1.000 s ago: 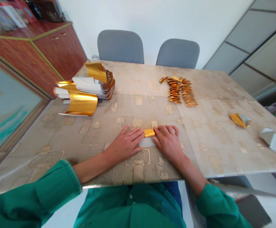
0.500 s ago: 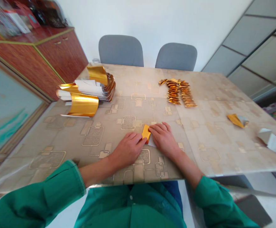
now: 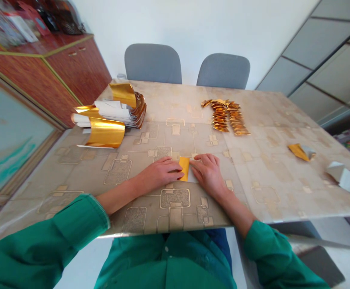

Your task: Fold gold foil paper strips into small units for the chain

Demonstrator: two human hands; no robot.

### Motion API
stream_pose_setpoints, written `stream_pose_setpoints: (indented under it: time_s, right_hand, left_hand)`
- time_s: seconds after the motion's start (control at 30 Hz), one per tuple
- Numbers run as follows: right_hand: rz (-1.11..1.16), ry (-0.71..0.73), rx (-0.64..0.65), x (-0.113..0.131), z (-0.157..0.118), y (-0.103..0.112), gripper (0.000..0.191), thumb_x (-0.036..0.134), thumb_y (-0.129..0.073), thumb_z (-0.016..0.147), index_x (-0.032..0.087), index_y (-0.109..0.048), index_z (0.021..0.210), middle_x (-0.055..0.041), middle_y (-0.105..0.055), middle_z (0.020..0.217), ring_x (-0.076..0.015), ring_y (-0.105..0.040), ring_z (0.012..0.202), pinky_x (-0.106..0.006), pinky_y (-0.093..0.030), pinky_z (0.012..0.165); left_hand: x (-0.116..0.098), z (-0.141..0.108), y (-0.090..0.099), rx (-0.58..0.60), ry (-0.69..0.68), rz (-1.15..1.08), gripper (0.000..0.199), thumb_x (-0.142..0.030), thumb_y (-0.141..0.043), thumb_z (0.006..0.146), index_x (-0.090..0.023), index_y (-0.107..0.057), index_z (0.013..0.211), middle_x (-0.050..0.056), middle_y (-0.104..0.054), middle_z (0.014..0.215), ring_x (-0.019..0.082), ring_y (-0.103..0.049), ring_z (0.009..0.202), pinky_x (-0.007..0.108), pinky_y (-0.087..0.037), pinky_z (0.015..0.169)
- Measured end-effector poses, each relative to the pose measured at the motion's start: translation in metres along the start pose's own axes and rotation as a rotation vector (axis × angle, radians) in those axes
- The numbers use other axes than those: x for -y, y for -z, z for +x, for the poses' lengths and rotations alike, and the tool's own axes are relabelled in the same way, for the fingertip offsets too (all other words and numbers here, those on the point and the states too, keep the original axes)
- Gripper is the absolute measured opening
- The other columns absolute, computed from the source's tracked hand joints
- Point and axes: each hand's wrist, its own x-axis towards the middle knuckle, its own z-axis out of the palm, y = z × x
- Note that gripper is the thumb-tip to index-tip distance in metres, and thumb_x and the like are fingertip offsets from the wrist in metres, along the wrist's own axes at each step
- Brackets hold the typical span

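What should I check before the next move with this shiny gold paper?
1. Gold paper piece lying flat on the table: ok.
2. Left hand beside it, fingertips at its edge: ok.
3. Right hand on its other side: ok.
4. Paper edges lined up neatly: cannot tell, fingers hide parts.
5. Folded gold pieces apart from the hands: ok.
6. Stack of gold and white sheets apart from the hands: ok.

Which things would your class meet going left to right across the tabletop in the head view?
Stack of gold-and-white foil sheets → left hand → folded gold foil → right hand → gold foil piece → white-backed folded piece
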Motion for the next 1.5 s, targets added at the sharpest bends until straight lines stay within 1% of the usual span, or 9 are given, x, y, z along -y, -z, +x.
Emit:
stream_pose_setpoints:
  time_s: [0.07, 0.23, 0.37, 0.57, 0.77, 0.9, 1.03, 1.2, 1.5]
  right_hand:
    - [0.019, 0.046, -0.003, 0.002, -0.001, 0.002, 0.020, 0.019, -0.054, 0.095, 0.022, -0.071, 0.106, -0.0069, -0.069, 0.104, -0.0216, -0.054, 0.099, -0.038, -0.038, 0.089]
    - [0.047, 0.208, 0.112, 0.006, -0.004, 0.005, 0.021, 0.015, -0.051, 0.095, 0.020, -0.070, 0.101, -0.0054, -0.069, 0.099, -0.0197, -0.055, 0.097, -0.037, -0.038, 0.091]
    - [0.025, 0.179, 0.135, 0.007, -0.005, 0.006, 0.020, 0.019, -0.048, 0.098, 0.020, -0.068, 0.103, -0.0058, -0.068, 0.098, -0.0200, -0.054, 0.095, -0.036, -0.038, 0.088]
    - [0.047, 0.131, 0.132, 0.010, -0.005, 0.005, 0.017, 0.033, -0.055, 0.096, 0.019, -0.066, 0.096, -0.0066, -0.067, 0.099, -0.0212, -0.054, 0.094, -0.036, -0.038, 0.085]
    - [0.050, 0.110, 0.135, 0.011, -0.006, 0.005, 0.018, 0.035, -0.056, 0.095, 0.020, -0.065, 0.095, -0.0065, -0.066, 0.100, -0.0211, -0.053, 0.093, -0.035, -0.039, 0.083]
    - [0.007, 0.116, 0.145, 0.012, -0.005, 0.006, 0.020, 0.040, -0.062, 0.092, 0.020, -0.064, 0.095, -0.0066, -0.065, 0.100, -0.0225, -0.053, 0.095, -0.035, -0.039, 0.082]
    - [-0.051, 0.118, 0.131, 0.013, -0.004, 0.004, 0.018, 0.038, -0.061, 0.093, 0.021, -0.065, 0.095, -0.0068, -0.066, 0.100, -0.0226, -0.053, 0.095, -0.036, -0.039, 0.082]
    - [-0.095, 0.147, 0.123, 0.015, -0.006, 0.004, 0.017, 0.032, -0.054, 0.097, 0.021, -0.066, 0.092, -0.0059, -0.068, 0.099, -0.0211, -0.054, 0.094, -0.036, -0.037, 0.085]
    - [-0.114, 0.142, 0.097, 0.016, -0.007, 0.002, 0.015, 0.030, -0.055, 0.097, 0.021, -0.065, 0.090, -0.0047, -0.069, 0.098, -0.0209, -0.055, 0.094, -0.037, -0.036, 0.088]
  left_hand:
    - [0.000, 0.004, 0.000, 0.002, 0.029, 0.001, 0.021, -0.026, -0.050, 0.102, -0.022, -0.068, 0.111, 0.004, -0.070, 0.109, 0.018, -0.062, 0.108, 0.041, -0.039, 0.107]
    - [-0.001, 0.008, -0.001, -0.016, 0.083, -0.007, 0.025, -0.033, -0.050, 0.101, -0.019, -0.070, 0.104, 0.006, -0.068, 0.100, 0.019, -0.061, 0.100, 0.039, -0.045, 0.100]
    - [0.004, 0.007, 0.002, 0.004, 0.032, -0.061, 0.023, -0.030, -0.052, 0.100, -0.018, -0.069, 0.109, 0.007, -0.068, 0.105, 0.019, -0.062, 0.099, 0.035, -0.050, 0.093]
    - [0.013, 0.015, 0.010, 0.068, -0.069, -0.030, 0.019, -0.021, -0.051, 0.100, -0.020, -0.070, 0.096, 0.005, -0.070, 0.108, 0.019, -0.062, 0.100, 0.036, -0.049, 0.095]
    - [0.014, 0.013, 0.007, 0.006, -0.124, 0.046, 0.026, -0.016, -0.045, 0.101, -0.019, -0.070, 0.095, 0.006, -0.073, 0.101, 0.018, -0.065, 0.096, 0.036, -0.052, 0.093]
    - [0.012, 0.012, 0.002, -0.034, -0.088, 0.068, 0.031, -0.017, -0.041, 0.103, -0.018, -0.070, 0.093, 0.005, -0.073, 0.097, 0.017, -0.066, 0.093, 0.035, -0.053, 0.092]
    - [0.010, 0.011, -0.001, -0.103, 0.007, 0.034, 0.033, -0.022, -0.041, 0.103, -0.017, -0.071, 0.091, 0.004, -0.074, 0.092, 0.016, -0.067, 0.089, 0.033, -0.054, 0.089]
    - [0.010, 0.010, 0.001, -0.080, -0.014, 0.015, 0.025, -0.032, -0.050, 0.101, -0.021, -0.072, 0.100, 0.004, -0.074, 0.102, 0.017, -0.067, 0.094, 0.033, -0.052, 0.090]
    - [0.008, 0.011, -0.005, -0.098, 0.051, 0.031, 0.031, -0.022, -0.044, 0.102, -0.019, -0.073, 0.092, 0.004, -0.075, 0.093, 0.016, -0.068, 0.090, 0.032, -0.053, 0.085]
